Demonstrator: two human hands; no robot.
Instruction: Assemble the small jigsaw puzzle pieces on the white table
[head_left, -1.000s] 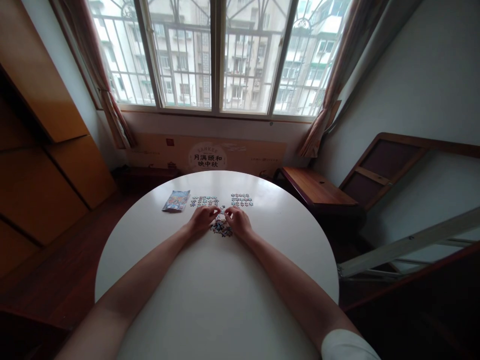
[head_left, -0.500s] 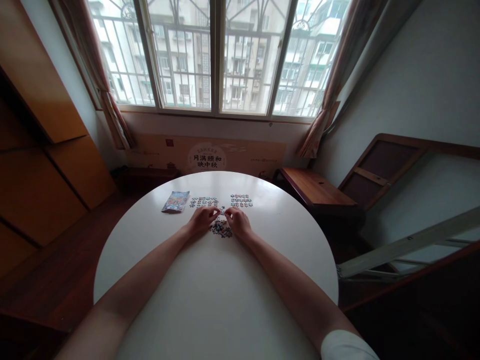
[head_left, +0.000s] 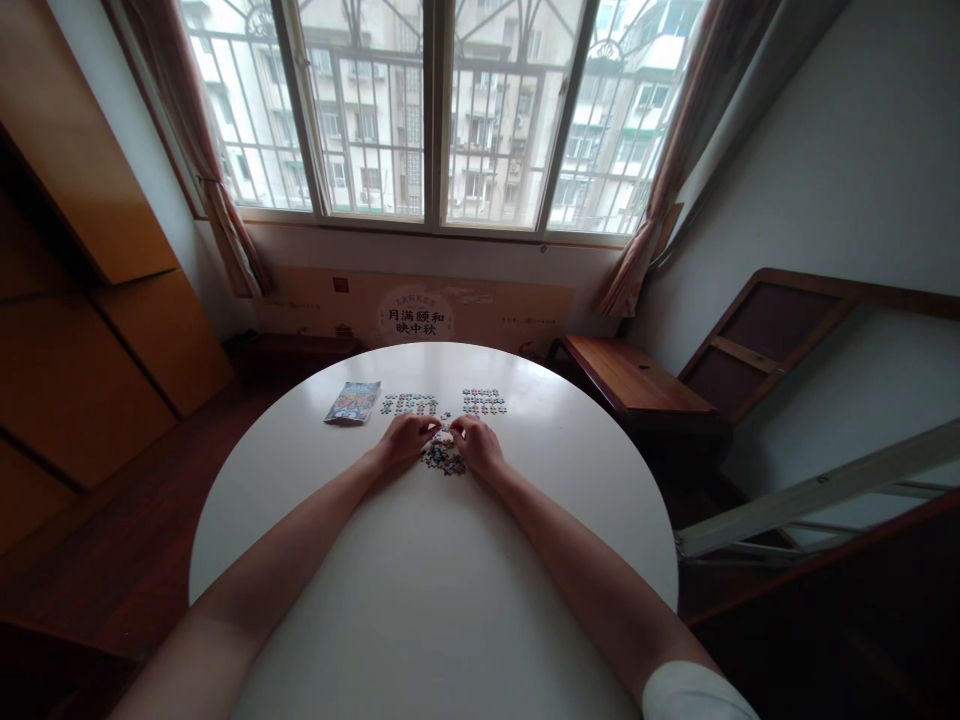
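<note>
My left hand (head_left: 407,438) and my right hand (head_left: 478,442) face each other over the middle of the table, fingertips pinched close together. Between them is a small jigsaw puzzle piece (head_left: 445,424), which both hands seem to grip; its details are too small to make out. Just below my fingers lies a loose pile of jigsaw pieces (head_left: 445,460). Beyond my left hand, rows of pieces (head_left: 409,400) are laid out, partly hidden by that hand. A second block of rows (head_left: 484,402) lies past my right hand.
The round white table (head_left: 360,600) carries everything. A colourful printed packet (head_left: 352,403) rests left of the laid-out pieces. A wooden side table (head_left: 637,375) stands beyond the right edge, and a barred window (head_left: 435,130) is behind.
My fingers shift only very slightly around the small piece. The whole view drifts a little; the pile and rows stay in place.
</note>
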